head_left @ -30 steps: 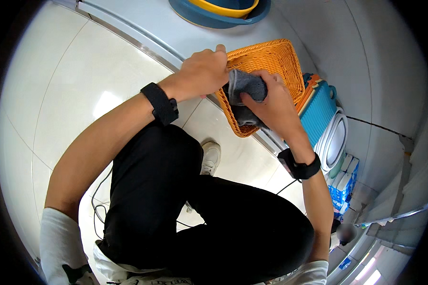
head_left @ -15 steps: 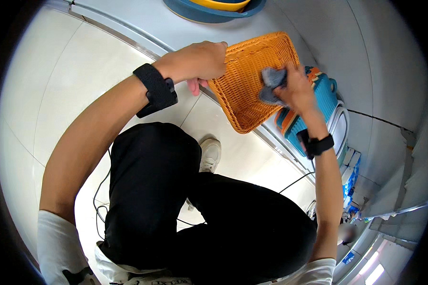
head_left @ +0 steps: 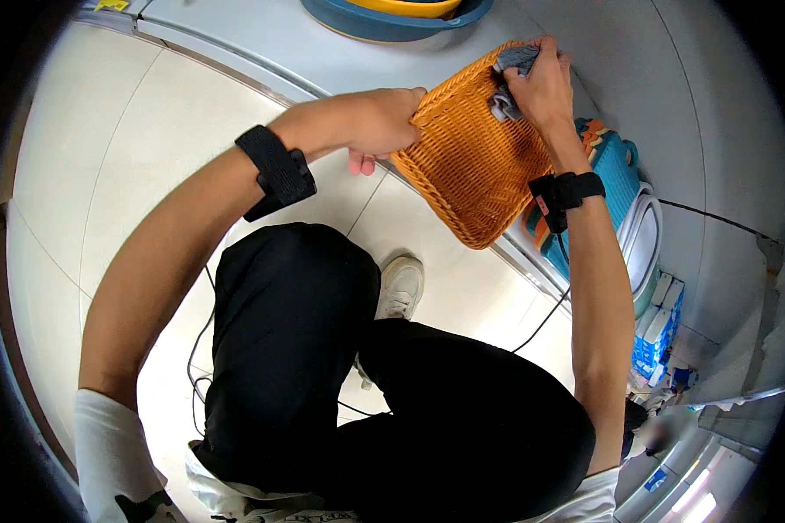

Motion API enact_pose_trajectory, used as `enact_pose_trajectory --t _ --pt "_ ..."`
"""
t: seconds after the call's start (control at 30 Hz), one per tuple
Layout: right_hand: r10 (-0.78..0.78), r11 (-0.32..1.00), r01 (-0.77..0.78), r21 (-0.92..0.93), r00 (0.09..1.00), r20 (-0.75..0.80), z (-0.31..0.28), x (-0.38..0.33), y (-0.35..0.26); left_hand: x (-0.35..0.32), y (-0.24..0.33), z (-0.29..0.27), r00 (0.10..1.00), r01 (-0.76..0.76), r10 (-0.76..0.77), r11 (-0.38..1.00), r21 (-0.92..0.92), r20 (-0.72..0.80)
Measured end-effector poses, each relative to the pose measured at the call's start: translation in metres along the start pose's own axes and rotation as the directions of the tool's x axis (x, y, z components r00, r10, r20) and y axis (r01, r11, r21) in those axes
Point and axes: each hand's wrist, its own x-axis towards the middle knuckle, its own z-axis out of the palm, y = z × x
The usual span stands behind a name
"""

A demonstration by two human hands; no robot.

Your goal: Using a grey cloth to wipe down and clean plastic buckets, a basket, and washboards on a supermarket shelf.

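Observation:
An orange-brown woven basket (head_left: pixel 475 179) is tilted over the edge of the grey shelf, its inside facing me. My left hand (head_left: pixel 382 124) grips the basket's left rim, fingers curled round it. At the basket's far right corner, my right hand (head_left: pixel 542 87) is closed on a grey cloth (head_left: pixel 516 59) and presses it against the inner wall near the rim. Part of the cloth hangs down inside the basket; the rest is hidden by my fingers.
Blue and yellow basins (head_left: pixel 392 19) stand at the far edge of the shelf (head_left: pixel 235 39). Right of the basket are stacked teal and orange plastic baskets (head_left: pixel 615 174) and white basins (head_left: pixel 644 231). Blue-and-white packages (head_left: pixel 658 327) lie farther right. A thin black cable (head_left: pixel 541 324) crosses the tiled floor.
My right hand has moved the cloth up and away, from the middle of the basket's right side to its far corner. My left hand stays on the rim, and the basket has shifted slightly.

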Motion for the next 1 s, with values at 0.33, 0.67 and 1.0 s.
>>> enact_pose_trajectory --t 0.33,0.67,1.0 --pt "-0.192 0.684 -0.244 0.688 0.849 0.492 -0.01 -0.069 -0.055 0.005 -0.001 0.024 0.991 0.017 -0.02 1.0 -0.024 -0.132" --pt "-0.54 0.77 0.174 0.613 0.69 0.482 -0.031 -0.068 -0.032 0.006 0.011 0.039 0.987 0.039 -0.078 0.962 -0.272 -0.137" --pt "-0.431 0.86 0.506 0.069 0.646 0.63 -0.104 -0.11 -0.042 -0.002 0.012 0.025 0.974 0.004 -0.043 0.985 -0.175 -0.223"
